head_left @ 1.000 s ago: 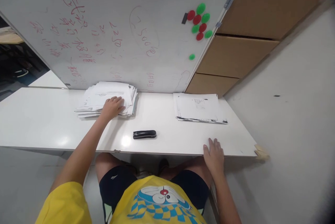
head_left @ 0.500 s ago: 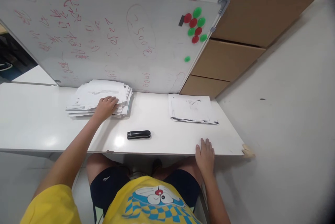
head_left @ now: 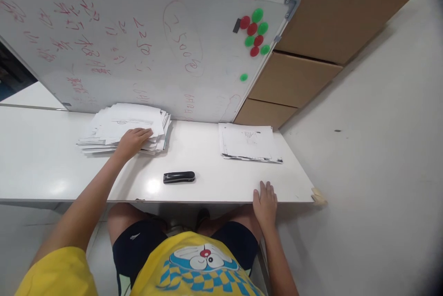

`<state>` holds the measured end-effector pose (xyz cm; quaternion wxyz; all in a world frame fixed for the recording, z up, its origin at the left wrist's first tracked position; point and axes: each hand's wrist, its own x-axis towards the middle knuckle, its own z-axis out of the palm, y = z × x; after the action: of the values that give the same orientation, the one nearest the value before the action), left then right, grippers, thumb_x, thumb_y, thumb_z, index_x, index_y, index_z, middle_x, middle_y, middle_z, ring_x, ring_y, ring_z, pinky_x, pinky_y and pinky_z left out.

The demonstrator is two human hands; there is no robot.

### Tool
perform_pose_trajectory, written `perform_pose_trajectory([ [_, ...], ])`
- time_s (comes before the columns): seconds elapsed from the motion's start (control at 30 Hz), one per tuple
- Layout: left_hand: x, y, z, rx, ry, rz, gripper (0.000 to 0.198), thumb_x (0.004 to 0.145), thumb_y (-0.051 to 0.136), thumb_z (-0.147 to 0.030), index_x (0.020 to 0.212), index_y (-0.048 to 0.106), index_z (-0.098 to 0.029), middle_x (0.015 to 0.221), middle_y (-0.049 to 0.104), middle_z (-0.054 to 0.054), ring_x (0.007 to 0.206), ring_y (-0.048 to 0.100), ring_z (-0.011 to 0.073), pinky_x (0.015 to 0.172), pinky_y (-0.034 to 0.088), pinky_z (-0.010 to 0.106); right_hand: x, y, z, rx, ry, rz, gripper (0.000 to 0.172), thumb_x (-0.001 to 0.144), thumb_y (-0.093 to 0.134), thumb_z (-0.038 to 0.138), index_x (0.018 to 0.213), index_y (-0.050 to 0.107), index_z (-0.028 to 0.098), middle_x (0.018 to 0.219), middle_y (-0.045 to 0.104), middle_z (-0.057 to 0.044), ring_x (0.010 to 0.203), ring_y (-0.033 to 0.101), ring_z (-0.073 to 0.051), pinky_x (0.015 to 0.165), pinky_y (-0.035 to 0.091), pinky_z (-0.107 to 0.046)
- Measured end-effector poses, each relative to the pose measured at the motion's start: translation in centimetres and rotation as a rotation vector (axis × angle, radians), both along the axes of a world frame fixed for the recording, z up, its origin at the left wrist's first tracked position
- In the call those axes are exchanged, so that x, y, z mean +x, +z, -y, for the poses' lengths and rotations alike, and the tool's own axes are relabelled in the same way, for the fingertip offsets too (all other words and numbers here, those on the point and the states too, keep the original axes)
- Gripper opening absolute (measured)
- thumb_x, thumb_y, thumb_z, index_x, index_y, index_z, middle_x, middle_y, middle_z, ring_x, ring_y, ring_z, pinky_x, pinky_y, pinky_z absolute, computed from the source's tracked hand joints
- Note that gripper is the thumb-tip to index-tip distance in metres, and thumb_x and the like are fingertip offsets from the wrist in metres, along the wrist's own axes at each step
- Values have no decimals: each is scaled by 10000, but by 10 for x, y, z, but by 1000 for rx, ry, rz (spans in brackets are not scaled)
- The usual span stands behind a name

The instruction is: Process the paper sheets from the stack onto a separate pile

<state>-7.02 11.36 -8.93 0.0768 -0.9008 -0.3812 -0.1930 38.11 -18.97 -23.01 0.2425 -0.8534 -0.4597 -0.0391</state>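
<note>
At the left, a thick, uneven stack of white papers [head_left: 117, 113] lies on the white table [head_left: 194, 148] against the whiteboard. My left hand [head_left: 134, 141] rests on the top sheet near the stack's front, fingers stretched out to the right; its thumb is hidden. Over the table's front edge lies my right hand [head_left: 266, 201], fingers flat and slightly apart, holding nothing. Between the hands, nearer the left one, is a black stapler [head_left: 179, 177] lying lengthwise along the table. A lower, neater stack of printed sheets [head_left: 249, 143] sits behind my right hand.
The whiteboard [head_left: 145, 42] with red writing leans along the table's back, holding several red and green magnets [head_left: 254, 29]. Stacked cardboard boxes [head_left: 294, 76] stand behind its right end. A wall [head_left: 374, 148] bounds the right side, and beige padding [head_left: 318, 196] covers the table's front right corner.
The view has shifted slightly, so everything sits a little farther left in the picture. Both hands keep their places on the paper stack and the table edge; the fingers of the left lie slightly flatter.
</note>
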Motion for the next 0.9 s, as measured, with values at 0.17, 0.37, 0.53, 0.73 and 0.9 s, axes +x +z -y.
perform_pose_trajectory([
  [0.17,-3,4,-9,-69,-62,1,378,956,356,-344,1159,657,-242,1250,651,61,1060,591,272,870,434,410,-1,-2,-1,26,9,8,665,947,188,457,1379,467,36,1495,376,-232,1416,280,-343,1110,247,-536],
  [0.37,-5,16,-4,-20,-23,93,383,958,327,-299,1070,667,-164,1073,716,111,995,632,270,825,467,427,-1,4,-2,90,12,-48,655,930,229,459,1324,510,18,1464,405,-265,1407,294,-360,1106,243,-583],
  [0.53,31,4,66,140,36,312,286,962,403,-271,1039,665,-188,997,733,108,938,670,264,783,480,447,-46,46,3,341,-33,-423,574,897,385,533,1260,567,128,1298,592,-212,1230,530,-344,1012,411,-532],
  [0.73,138,-36,215,-263,-553,304,380,935,474,-192,1284,566,-308,1276,634,66,1155,616,243,908,508,385,-121,97,-27,317,376,-1537,513,869,527,504,1270,555,186,1147,697,-128,956,680,-265,807,553,-423],
  [0.9,146,-32,237,-287,-564,206,517,941,430,-145,1425,413,-326,1391,542,59,1345,442,223,1111,369,407,-89,99,-40,429,257,-1295,391,739,705,377,1083,667,194,1065,731,-80,1020,649,-271,932,494,-444],
])
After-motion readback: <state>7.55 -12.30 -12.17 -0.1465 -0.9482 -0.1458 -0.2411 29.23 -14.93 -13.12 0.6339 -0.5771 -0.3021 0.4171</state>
